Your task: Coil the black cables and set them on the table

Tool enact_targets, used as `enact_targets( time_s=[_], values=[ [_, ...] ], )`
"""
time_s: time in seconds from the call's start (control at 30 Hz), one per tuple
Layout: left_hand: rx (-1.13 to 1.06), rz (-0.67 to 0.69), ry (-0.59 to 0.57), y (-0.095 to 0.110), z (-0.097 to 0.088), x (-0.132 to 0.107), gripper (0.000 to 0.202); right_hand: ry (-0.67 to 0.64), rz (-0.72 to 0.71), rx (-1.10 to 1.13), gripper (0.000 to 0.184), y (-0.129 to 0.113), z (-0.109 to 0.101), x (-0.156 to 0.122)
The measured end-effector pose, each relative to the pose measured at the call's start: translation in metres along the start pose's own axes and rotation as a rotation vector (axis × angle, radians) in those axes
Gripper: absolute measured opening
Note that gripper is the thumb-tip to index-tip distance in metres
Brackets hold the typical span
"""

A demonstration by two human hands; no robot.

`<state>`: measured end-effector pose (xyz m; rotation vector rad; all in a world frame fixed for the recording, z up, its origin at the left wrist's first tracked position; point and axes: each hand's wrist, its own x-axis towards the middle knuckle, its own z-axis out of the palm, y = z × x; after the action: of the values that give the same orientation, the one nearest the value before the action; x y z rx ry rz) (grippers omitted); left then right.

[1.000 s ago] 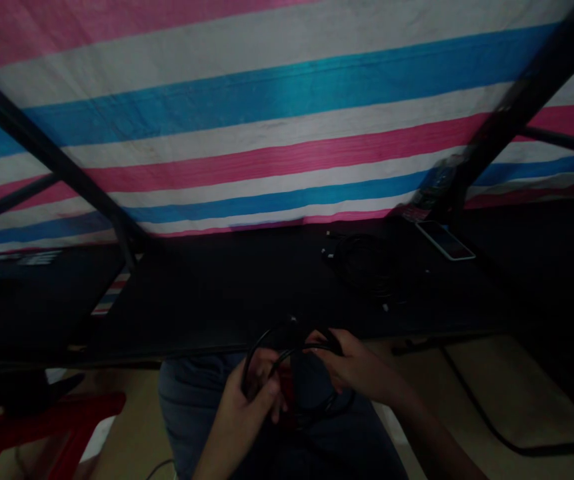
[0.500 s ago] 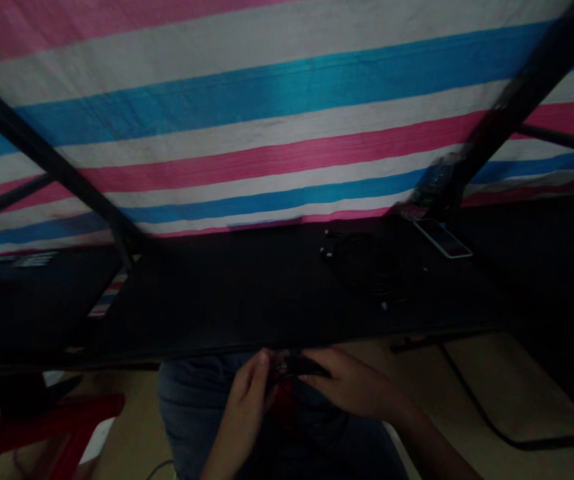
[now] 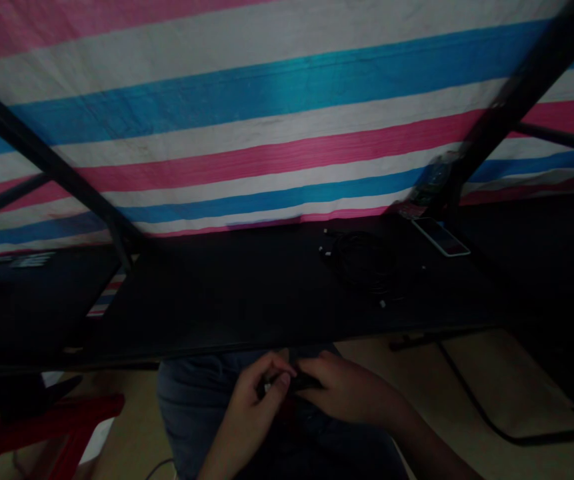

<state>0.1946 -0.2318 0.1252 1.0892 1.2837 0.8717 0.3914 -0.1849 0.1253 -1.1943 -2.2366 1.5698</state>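
Above my lap, just in front of the table edge, my two hands meet around a dark cable (image 3: 307,383). My right hand (image 3: 349,388) is wrapped round the cable's looped part, with the thumb side toward the left hand. Thumb and fingers of my left hand (image 3: 259,400) are pinched together on the cable beside it. A small pale connector tip (image 3: 267,387) shows between those left fingers. Dim light and the fingers hide most of the cable. On the black table (image 3: 227,287) lie coiled black cables (image 3: 367,263) with pale plug ends.
A phone (image 3: 441,237) lies at the table's back right, by a clear plastic bottle (image 3: 434,180) near a dark metal post (image 3: 511,113). Striped sheeting (image 3: 267,100) hangs behind. At lower left stands a red stool (image 3: 67,427).
My left hand has shifted slightly right, and its fingers have curled over with the thumb closing on the cable. My right hand stays near the same spot, gripping the cable.
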Motion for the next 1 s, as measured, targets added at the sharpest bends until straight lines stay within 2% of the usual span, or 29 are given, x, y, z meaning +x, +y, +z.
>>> enact_targets(
  time_s=[0.17, 0.27, 0.33, 0.43, 0.57, 0.63, 0.7, 0.83, 0.9, 1.0],
  values=[
    [-0.388, -0.016, 0.262, -0.002, -0.017, 0.000, 0.031, 0.100, -0.049, 0.182, 0.022, 0.001, -0.008, 0.004],
    [-0.559, -0.006, 0.287, -0.004, -0.022, 0.001, 0.022, 0.099, -0.046, 0.246, 0.027, 0.001, -0.009, 0.008],
    [-0.589, 0.000, 0.200, -0.006, -0.025, 0.002, 0.019, 0.113, -0.043, 0.229, 0.029, -0.001, -0.009, 0.009],
    [-0.522, -0.003, -0.073, -0.008, -0.037, -0.002, 0.023, 0.084, -0.037, 0.160, 0.023, -0.006, -0.014, 0.006],
    [-0.203, -0.101, -0.506, 0.002, -0.054, -0.012, 0.028, -0.088, -0.047, 0.068, 0.018, -0.013, -0.024, -0.002],
    [-0.060, -0.123, -0.588, 0.007, -0.051, -0.016, 0.038, -0.155, -0.041, 0.020, 0.016, -0.017, -0.025, -0.005],
    [0.001, -0.132, -0.509, 0.010, -0.038, -0.016, 0.043, -0.168, -0.036, -0.016, 0.014, -0.021, -0.022, -0.007],
    [-0.078, -0.139, -0.205, 0.007, -0.008, -0.009, 0.042, -0.080, -0.069, -0.047, 0.014, -0.025, -0.016, -0.006],
    [-0.174, -0.121, -0.108, 0.006, -0.004, -0.005, 0.043, -0.001, -0.088, -0.022, 0.014, -0.025, -0.018, -0.005],
    [-0.380, -0.053, 0.082, 0.005, -0.015, -0.003, 0.043, 0.127, -0.064, 0.066, 0.014, -0.021, -0.022, -0.004]
  ],
)
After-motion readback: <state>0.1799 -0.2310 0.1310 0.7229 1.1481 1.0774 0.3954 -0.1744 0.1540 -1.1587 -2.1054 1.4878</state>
